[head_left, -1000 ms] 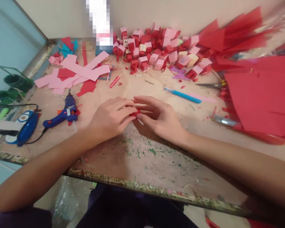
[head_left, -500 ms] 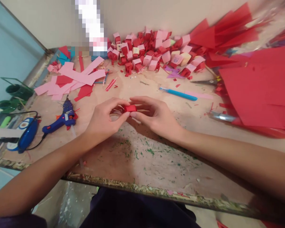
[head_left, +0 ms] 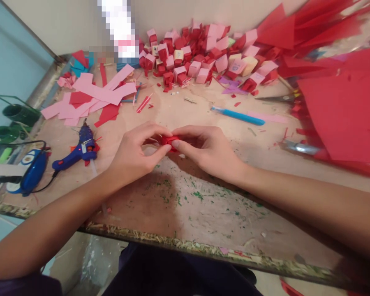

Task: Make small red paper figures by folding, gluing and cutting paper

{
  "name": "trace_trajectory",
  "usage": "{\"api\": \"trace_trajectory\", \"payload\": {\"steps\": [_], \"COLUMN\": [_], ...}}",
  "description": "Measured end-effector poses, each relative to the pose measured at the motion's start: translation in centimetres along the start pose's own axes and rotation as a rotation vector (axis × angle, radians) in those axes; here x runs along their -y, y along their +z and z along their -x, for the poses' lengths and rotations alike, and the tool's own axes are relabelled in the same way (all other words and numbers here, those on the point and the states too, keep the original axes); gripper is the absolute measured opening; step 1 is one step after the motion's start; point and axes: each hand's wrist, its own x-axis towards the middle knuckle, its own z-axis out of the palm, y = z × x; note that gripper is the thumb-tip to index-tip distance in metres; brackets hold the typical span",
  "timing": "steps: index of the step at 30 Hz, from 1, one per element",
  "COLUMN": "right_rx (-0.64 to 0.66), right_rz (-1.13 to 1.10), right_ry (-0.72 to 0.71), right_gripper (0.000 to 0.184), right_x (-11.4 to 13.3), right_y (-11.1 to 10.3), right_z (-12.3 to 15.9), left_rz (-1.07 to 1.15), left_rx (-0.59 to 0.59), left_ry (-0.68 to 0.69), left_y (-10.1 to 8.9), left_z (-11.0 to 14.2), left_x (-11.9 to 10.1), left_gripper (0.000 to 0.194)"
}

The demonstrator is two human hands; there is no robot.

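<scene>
A small folded piece of red paper is pinched between both hands above the middle of the wooden table. My left hand grips its left side with thumb and forefinger. From the other side, my right hand holds it, the thumb lying across its front. The fingers cover much of the paper, so its full shape is hidden. Behind the hands lies a blue pen. A blue glue gun rests left of my left forearm, a clear glue stick in its back.
Pink and red paper boxes are heaped along the wall. Pink paper strips lie at the back left, red paper sheets at the right. Scissors lie beside the sheets. Green cups stand at the far left.
The right thumb has moved over the front of the red paper, and the fingers now cover more of it. Both hands still pinch it. The view has shifted slightly.
</scene>
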Motion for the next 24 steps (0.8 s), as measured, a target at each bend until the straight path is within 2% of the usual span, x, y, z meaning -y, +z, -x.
{"api": "trace_trajectory", "payload": {"steps": [11, 16, 18, 21, 24], "right_rx": [-0.017, 0.000, 0.011, -0.052, -0.161], "right_rz": [-0.007, -0.101, -0.127, -0.127, -0.087], "right_ry": [0.040, 0.053, 0.071, 0.073, 0.014], "right_gripper": [0.018, 0.021, 0.025, 0.033, 0.032], "right_x": [0.1, -0.2, -0.2, -0.2, -0.2], "right_y": [-0.3, -0.6, -0.6, -0.4, -0.3], "right_z": [0.0, -0.1, -0.2, -0.1, 0.1], "left_rz": [0.021, 0.066, 0.030, -0.057, -0.148], "left_rx": [-0.014, 0.043, 0.024, -0.022, -0.051], "left_ry": [-0.036, 0.022, 0.049, 0.074, 0.085], "left_y": [-0.4, -0.5, -0.5, -0.4, -0.4], "left_z": [-0.2, -0.3, -0.4, -0.4, -0.4], "left_x": [-0.3, 0.5, 0.7, 0.8, 0.8], "left_gripper": [0.013, 0.034, 0.034, 0.027, 0.027]}}
